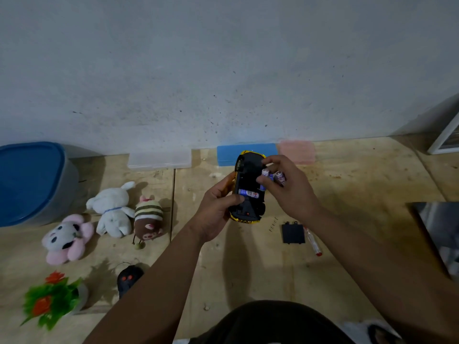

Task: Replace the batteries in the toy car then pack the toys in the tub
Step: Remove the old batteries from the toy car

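The upturned toy car [248,189] is gripped by the left hand [218,209]; batteries [272,178] are pinched in the right hand [288,187], one seated; cover [293,233], plush toys [111,212] and tub [32,182] await

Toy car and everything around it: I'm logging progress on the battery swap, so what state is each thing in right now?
Toy car: upside down, compartment open, one battery seated.
Left hand: gripping the car.
Right hand: holding two batteries at the compartment.
Battery cover: off, lying on the floor.
Screwdriver: lying beside the cover.
Tub: lid on.
Three plush toys: on the floor, unpacked.
Remote: on the floor.
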